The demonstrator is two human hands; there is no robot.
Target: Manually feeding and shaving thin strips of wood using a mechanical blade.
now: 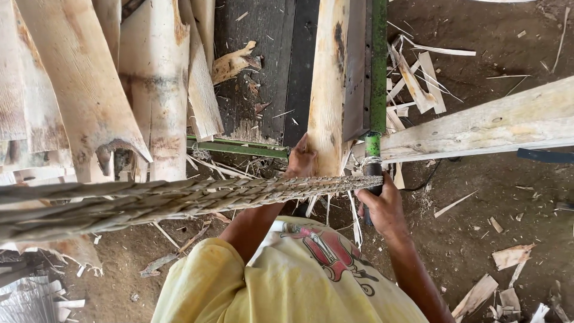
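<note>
My left hand [301, 160] grips the near end of a pale wooden slat [327, 84] that runs away from me. It lies against a grey metal blade [355, 66] fixed to a green lever arm [378, 60]. My right hand [382, 204] is closed around the lever's dark handle [372, 171], just below a wrap of cord. A braided straw band [179, 200] crosses the view in front of both hands and hides part of my fingers. My yellow shirt [287, 281] fills the bottom.
Stacked pale wood slats [89, 90] lean at the left beside a dark board [269, 60]. A green metal bar [239, 148] runs under them. A long plank [490, 122] crosses at the right. Wood offcuts and splinters [511, 256] litter the dirt floor.
</note>
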